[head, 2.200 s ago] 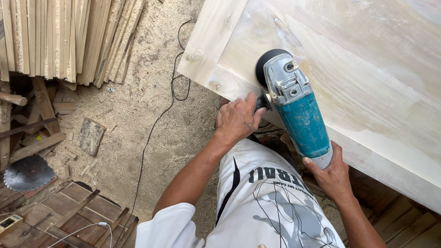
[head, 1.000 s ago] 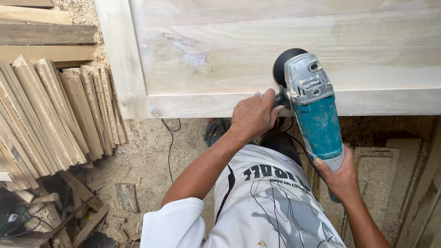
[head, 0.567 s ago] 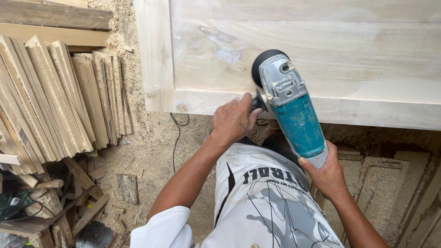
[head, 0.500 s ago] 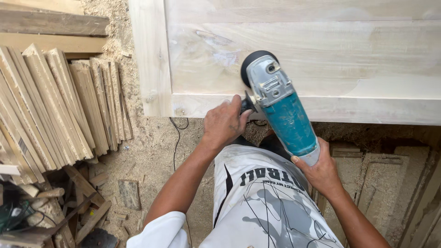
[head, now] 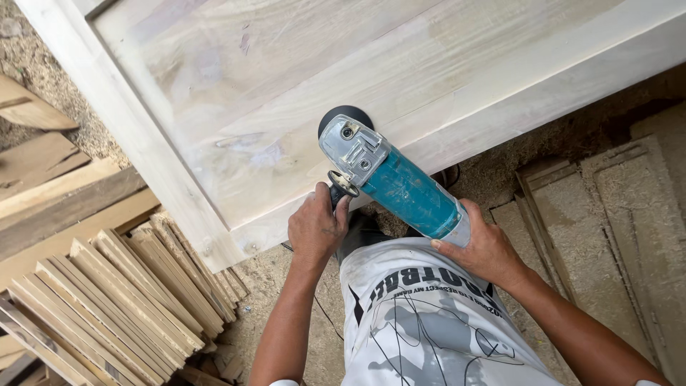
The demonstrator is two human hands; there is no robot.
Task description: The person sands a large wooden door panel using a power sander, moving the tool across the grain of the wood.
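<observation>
1. Left hand (head: 316, 227) is wrapped in a fist around the short black side handle (head: 336, 187) sticking out of the teal-bodied angle grinder with the grey metal head (head: 389, 182). Fingers are curled tight, nothing loose.
2. Right hand (head: 480, 246) grips the tail end of the teal body, thumb lying along the top and fingers wrapped underneath. So both hands are closed on the tool.
3. The round black sanding disc (head: 344, 116) sits flat on the big pale wooden door panel with the raised frame border (head: 286, 78), on the inner field near the lower rail, not far from the corner.
4. Progress-wise, my guess: the wood around the disc looks smooth and whitish, with some greyish smudgy patches just left of the tool. I'd say those haven't been gone over. The rest of the panel looks fairly even, but you can't really judge the finish from up here.
5. Other stuff: a fanned stack of thin light wooden slats (head: 121, 300) on the sawdust-covered ground (head: 268, 275) to the lower left, and flat dusty boards (head: 614, 214) lying off to the right. The person wears a white printed shirt (head: 421, 322).
</observation>
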